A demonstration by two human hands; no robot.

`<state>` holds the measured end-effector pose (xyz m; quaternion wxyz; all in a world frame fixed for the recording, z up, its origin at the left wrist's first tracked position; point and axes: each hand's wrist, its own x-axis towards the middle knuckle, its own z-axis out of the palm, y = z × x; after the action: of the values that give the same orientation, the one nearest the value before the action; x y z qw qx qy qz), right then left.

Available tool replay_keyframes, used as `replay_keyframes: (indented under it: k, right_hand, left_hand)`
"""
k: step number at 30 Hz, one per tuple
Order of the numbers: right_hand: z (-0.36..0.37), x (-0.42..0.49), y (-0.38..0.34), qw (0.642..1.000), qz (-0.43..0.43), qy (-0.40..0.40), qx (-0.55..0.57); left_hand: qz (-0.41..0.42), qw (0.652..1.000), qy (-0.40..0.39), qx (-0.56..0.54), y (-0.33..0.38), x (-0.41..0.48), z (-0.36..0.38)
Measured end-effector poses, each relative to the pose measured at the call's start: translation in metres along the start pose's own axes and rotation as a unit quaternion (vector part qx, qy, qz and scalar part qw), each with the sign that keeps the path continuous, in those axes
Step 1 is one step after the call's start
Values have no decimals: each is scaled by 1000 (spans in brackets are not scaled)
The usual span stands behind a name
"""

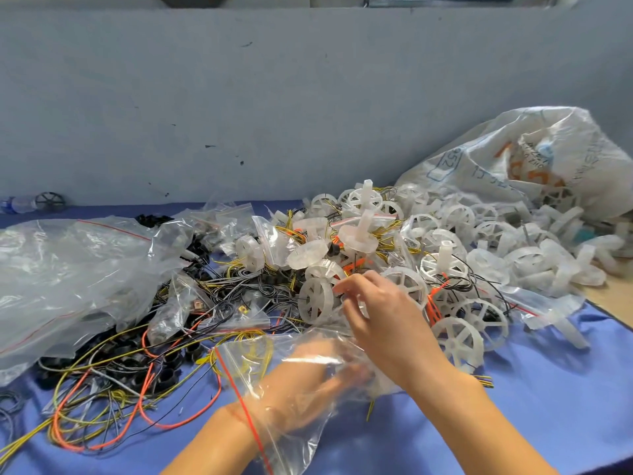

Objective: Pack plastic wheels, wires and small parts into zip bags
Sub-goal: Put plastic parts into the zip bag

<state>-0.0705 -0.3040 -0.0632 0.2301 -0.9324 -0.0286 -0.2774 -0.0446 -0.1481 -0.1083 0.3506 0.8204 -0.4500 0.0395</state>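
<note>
A clear zip bag (274, 365) with a red seal strip lies at the front centre. My left hand (308, 385) is inside it, seen through the plastic, holding it from within. My right hand (373, 310) reaches past the bag's far end into the pile of translucent white plastic wheels (459, 255). Its fingertips pinch at a spoked wheel (315, 298) at the pile's near edge. Whether the wheel is lifted I cannot tell. Tangled yellow, orange and black wires (113, 382) spread over the blue cloth to the left, mixed with small black parts (164, 375).
A heap of empty clear bags (68, 269) covers the left. Small filled zip bags (191, 303) lie among the wires. A big white woven sack (534, 156) spills wheels at the back right. A grey wall stands behind. The table's bare wooden corner (613, 299) shows at the right.
</note>
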Motion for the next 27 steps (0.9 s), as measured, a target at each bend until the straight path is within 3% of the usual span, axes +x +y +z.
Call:
replay_keyframes:
  k: [4,6,7,10,12,16,18,22,25,27]
  right_hand:
    - [10,-5,5,988,-47,-136,-56]
    - [13,-9,7,984,-42,-156,-80]
    - [14,-10,8,984,-36,-152,-88]
    - [12,-12,11,983,-22,-137,-124]
    - [8,-13,13,978,-12,-142,-155]
    - [-2,-15,15,972,5,-139,-189]
    - [-5,-14,13,971,5,-124,-202]
    - [-8,-9,9,974,9,-115,-194]
    - [-10,-5,10,979,26,-117,-165]
    - [-10,-4,10,982,26,-102,-156]
  left_hand:
    - [-132,982,-29,-128,-13,-6,-39]
    - [-191,958,-3,-212,-16,-15,-68]
    - [-207,952,42,-223,-16,-18,-80]
    - [-219,917,285,-172,-20,-17,-102]
    - [-195,912,337,-129,-13,-6,-104]
    - [-168,966,175,-88,3,23,-77]
    - [-162,980,102,46,3,35,-61]
    - [-147,948,0,281,-2,47,-34]
    - [-154,924,-44,348,-7,47,-15]
    - [-171,922,-23,347,-10,47,-6]
